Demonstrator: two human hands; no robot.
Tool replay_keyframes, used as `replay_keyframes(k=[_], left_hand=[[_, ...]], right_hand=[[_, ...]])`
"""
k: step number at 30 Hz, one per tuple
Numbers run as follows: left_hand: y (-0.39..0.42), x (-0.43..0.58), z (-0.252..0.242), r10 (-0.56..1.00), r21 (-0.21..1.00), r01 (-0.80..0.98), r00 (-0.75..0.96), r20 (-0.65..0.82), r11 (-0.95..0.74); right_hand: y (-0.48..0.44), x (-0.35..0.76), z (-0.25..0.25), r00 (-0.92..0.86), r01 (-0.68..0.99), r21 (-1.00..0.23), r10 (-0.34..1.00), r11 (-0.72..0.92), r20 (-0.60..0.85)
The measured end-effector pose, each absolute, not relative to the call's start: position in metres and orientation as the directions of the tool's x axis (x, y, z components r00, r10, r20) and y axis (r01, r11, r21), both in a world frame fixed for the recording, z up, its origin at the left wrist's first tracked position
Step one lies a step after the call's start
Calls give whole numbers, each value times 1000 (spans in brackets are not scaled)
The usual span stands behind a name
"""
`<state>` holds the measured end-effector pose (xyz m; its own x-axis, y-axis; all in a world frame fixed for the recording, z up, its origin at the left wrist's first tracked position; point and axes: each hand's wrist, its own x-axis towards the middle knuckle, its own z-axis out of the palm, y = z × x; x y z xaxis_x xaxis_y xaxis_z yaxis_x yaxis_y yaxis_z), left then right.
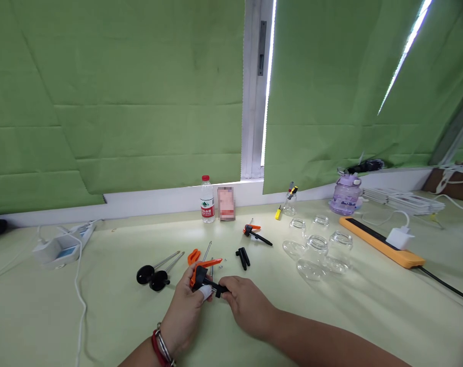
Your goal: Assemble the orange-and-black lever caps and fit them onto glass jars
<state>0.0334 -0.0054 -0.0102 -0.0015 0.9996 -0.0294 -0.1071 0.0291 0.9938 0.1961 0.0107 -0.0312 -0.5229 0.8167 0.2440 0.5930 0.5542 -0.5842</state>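
Both my hands meet over the pale green table, closed on a small orange-and-black clamp tool. My left hand, with a red band and bangles at the wrist, grips its orange body. My right hand pinches the black end. Just beyond them lie an orange piece, thin metal rods and two black-knobbed rods. A pair of black parts and another orange-and-black clamp tool lie further back.
Several clear glass jars stand to the right, with an orange power strip and white charger behind them. A water bottle, purple jug, screwdriver and white power strip with cables line the back edge under green blinds.
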Motion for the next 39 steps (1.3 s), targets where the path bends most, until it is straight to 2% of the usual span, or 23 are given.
replay_keyframes(k=[10, 19, 29, 34, 39], left_hand=[[-8, 35, -12, 1000, 996, -87, -14, -16, 15], [-11, 37, -6, 998, 991, -123, -32, -53, 49], [-11, 36, -10, 1000, 998, -69, -22, 6, -7], [-13, 37, -8, 999, 998, -51, -35, 27, -29], [-17, 41, -2, 998, 998, -1, -10, 68, -68]], right_hand=[[11, 196, -29, -522, 498, -675, 810, 544, 268], [12, 196, -32, -523, 461, -673, 790, 578, 320], [14, 194, -33, -471, 363, -810, 841, 460, 266], [11, 195, -29, -480, 374, -788, 829, 490, 287], [6, 194, -23, -531, 325, -718, 747, 615, 400]])
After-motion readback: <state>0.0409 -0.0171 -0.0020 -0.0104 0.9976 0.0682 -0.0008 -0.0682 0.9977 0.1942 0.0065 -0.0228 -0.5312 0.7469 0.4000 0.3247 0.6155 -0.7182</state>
